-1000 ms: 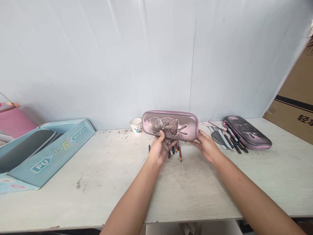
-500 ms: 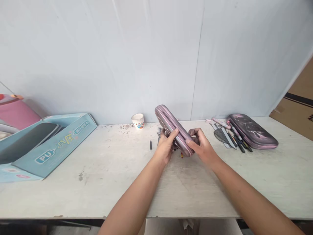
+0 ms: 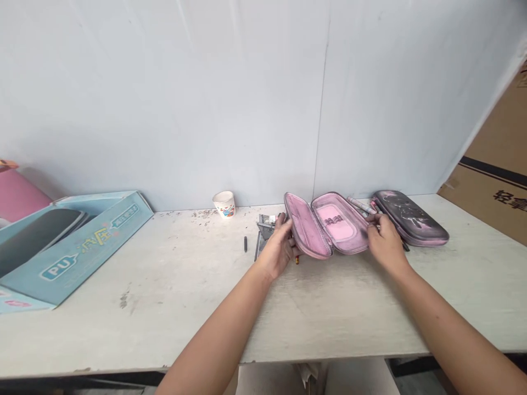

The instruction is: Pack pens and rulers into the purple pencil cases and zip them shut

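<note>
An unzipped pencil case [image 3: 309, 246] lies spread in my two hands, its pink lining and a row of elastic loops facing me. My left hand [image 3: 278, 249] grips the left half from its outer side. At the right half's edge, my right hand [image 3: 385, 238] pinches the rim between thumb and fingers. Beneath and left of the case, dark rulers [image 3: 263, 235] lie on the table, partly hidden by my left hand. A second, closed pencil case [image 3: 413, 216], black and pink, rests just beyond my right hand. Pens [image 3: 361, 205] show beside it, largely covered by the open case.
A paper cup [image 3: 224, 205] stands near the wall. A short black stick [image 3: 246, 244] lies left of the rulers. At the left is a blue cardboard box [image 3: 94, 241] with a dark case [image 3: 39, 236] inside. A brown carton [image 3: 489, 181] stands at the right edge.
The pencil case in my hands has gone from closed to spread open. My right hand has moved right with one half. The view has shifted slightly to the right.
</note>
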Tool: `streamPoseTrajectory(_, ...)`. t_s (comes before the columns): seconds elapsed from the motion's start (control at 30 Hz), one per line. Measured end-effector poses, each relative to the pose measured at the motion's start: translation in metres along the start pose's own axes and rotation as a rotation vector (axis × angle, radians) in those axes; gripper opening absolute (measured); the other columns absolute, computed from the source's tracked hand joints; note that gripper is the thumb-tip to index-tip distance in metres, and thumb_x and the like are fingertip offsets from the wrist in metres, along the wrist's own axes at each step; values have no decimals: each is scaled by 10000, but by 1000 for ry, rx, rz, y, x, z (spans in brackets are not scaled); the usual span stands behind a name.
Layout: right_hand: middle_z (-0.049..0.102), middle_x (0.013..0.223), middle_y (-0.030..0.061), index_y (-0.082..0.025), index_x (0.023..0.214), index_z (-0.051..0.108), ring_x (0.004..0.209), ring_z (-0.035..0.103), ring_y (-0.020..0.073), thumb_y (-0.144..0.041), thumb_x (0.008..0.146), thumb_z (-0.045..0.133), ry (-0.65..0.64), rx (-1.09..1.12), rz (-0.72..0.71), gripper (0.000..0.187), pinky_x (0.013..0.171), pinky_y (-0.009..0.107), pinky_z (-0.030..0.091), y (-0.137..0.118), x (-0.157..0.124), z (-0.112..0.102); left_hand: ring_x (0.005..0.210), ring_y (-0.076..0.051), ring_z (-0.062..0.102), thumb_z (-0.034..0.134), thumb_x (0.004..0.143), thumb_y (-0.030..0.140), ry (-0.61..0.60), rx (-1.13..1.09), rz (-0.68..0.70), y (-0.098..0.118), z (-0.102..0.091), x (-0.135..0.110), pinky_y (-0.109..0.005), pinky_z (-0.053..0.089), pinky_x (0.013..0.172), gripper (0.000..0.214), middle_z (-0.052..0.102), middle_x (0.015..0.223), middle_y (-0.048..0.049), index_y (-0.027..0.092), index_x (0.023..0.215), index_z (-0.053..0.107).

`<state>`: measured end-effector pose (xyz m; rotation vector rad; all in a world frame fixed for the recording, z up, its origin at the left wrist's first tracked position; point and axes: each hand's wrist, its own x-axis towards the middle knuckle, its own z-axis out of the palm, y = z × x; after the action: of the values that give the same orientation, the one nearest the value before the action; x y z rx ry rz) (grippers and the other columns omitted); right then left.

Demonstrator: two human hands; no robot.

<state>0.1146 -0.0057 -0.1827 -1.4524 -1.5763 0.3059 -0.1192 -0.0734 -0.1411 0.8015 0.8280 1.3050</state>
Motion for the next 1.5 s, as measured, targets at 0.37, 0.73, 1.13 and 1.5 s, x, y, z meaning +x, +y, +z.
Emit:
streamPoseTrajectory(0.37,469,1156,148,-199,919,662,1146,355,328,-279,784,413,-266,-679,-162,294,873,491,341,-8,-15,-2,1303,-234,282,535,792,363,30,1267,487,-26,-15,8,-411,210,1097,645,340,1380,-131,178,1352,275)
streamPoseTrajectory(0.73,453,1200,180,-189,934,682,1189,291,359,-306,790,392,-142,-759,20,344,915,621,207,33,-6,-31,1308,-287,280,346,837,564,-133,1729,406,-43,1,2,-536,91,1080,669,377,1367,-171,170,1372,268)
streamPoseTrajectory(1.13,504,1012,151,-174,912,684,1019,400,335,-308,791,432,72,-683,-224,309,799,501,361,20,-8,-20,1083,-244,481,384,860,423,457,1756,448,-13,-27,11,-425,293,979,343,553,1093,-108,175,1070,496)
streamPoseTrajectory(1.5,514,1053,132,-170,883,681,1060,365,284,-252,795,447,-133,-514,-533,263,870,425,331,-51,-3,27,1012,-275,506,366,840,415,459,1901,357,18,-28,77,-420,350,858,355,554,1032,-133,157,1027,522)
